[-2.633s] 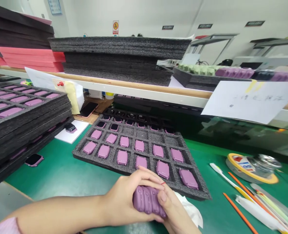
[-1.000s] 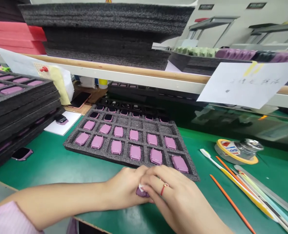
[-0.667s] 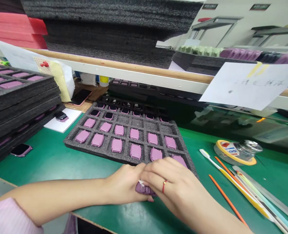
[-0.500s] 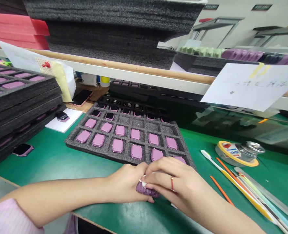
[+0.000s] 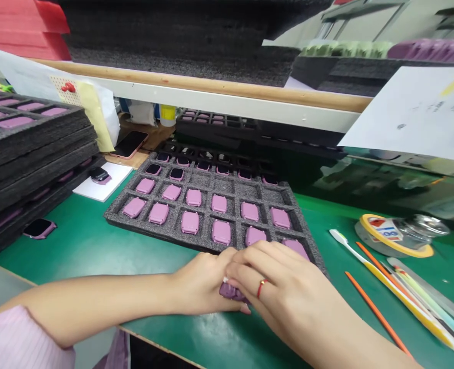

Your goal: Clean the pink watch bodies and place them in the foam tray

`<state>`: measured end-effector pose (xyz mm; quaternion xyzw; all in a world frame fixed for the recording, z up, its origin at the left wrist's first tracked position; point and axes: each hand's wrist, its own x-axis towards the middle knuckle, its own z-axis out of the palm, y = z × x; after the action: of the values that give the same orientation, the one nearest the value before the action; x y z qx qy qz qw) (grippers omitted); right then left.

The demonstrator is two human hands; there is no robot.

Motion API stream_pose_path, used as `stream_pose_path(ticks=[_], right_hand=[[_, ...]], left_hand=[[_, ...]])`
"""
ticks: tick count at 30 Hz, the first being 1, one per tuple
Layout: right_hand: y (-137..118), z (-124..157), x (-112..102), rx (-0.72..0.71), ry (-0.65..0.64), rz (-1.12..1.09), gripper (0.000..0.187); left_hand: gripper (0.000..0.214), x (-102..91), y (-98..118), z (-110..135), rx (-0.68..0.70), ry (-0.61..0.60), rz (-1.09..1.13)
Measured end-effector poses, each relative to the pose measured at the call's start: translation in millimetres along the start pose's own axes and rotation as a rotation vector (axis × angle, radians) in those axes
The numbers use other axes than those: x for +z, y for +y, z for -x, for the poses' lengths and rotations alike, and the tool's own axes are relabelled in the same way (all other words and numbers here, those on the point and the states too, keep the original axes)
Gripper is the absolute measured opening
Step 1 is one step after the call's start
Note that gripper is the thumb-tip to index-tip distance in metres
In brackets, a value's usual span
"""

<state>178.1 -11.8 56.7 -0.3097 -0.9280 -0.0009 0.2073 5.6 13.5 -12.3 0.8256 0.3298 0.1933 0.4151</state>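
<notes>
My left hand [image 5: 202, 282] is curled around a small stack of purple watch cases [image 5: 230, 292] resting on the green mat. My right hand [image 5: 284, 289], with a red ring, lies over the stack from the right, its fingertips pinching a scrap of white cloth [image 5: 225, 280] against the top case. Most of the stack is hidden under both hands. Just beyond them lies a grey foam tray [image 5: 130, 223] with rows of purple cases in its pockets; its far rows hold cases with dark screens up.
Stacked foam trays [image 5: 31, 154] stand at left, with a loose watch [image 5: 38, 228] beside them. A white card with another watch [image 5: 100, 177] and a phone [image 5: 129, 144] lie behind. Tape roll [image 5: 394, 236], toothbrush [image 5: 348, 246] and orange sticks [image 5: 376, 312] are at right. A shelf [image 5: 211, 95] overhangs.
The stack was first held up sideways between both hands with the cloth lying beneath; now my right hand covers it and presses the cloth on top, shifting slightly. The view has dipped.
</notes>
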Motion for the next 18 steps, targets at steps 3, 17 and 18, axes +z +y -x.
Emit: stream_pose_path(ticks=[3,17,18], right_hand=[[-1,0,0,0.018,0.005,-0.062,0.028],[-14,-6,2,0.083,0.059,0.123,0.026],[-14,-5,-1,0.104,0.073,0.065,0.025]], left_hand=[[0.048,-0.7,-2,0,-0.036,-0.032,0.031],[0.034,-1.3,0,1,0.001,0.005,0.044],[0.038,-2.2,1,2,-0.021,0.006,0.055]])
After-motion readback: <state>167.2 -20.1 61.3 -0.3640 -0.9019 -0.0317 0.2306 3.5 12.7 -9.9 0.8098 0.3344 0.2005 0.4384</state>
